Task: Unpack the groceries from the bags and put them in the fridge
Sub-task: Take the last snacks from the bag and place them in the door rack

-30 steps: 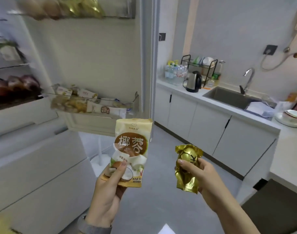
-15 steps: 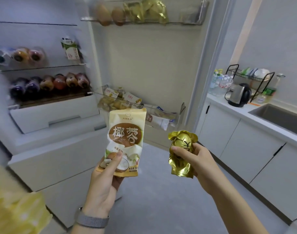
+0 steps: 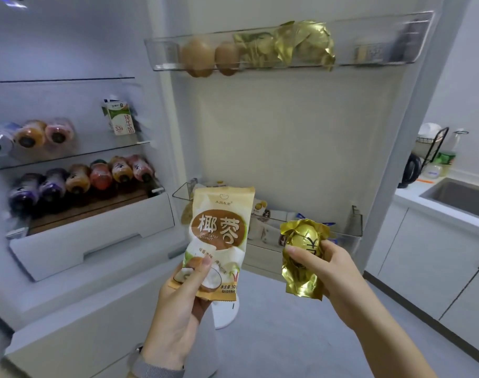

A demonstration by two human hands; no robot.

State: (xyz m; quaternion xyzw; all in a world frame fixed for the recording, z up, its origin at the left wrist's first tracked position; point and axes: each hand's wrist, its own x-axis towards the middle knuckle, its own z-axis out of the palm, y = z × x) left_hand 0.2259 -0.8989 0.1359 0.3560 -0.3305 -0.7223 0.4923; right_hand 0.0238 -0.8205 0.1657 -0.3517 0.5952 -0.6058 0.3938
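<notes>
Holding coconut packet (image 3: 219, 241) upright in left hand (image 3: 178, 317), thumb pinching front; gripping gold foil egg (image 3: 305, 252) in right hand (image 3: 333, 271), before open fridge door. Risking crowding upper door rack (image 3: 396, 39); foil egg likely slipping off.

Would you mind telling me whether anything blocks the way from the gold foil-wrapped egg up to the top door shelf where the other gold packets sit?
Nothing visible does. The right hand holds the gold foil-wrapped egg in open air below the clear top door shelf; the door is open, and the shelf has bare room right of the gold packets.
</notes>
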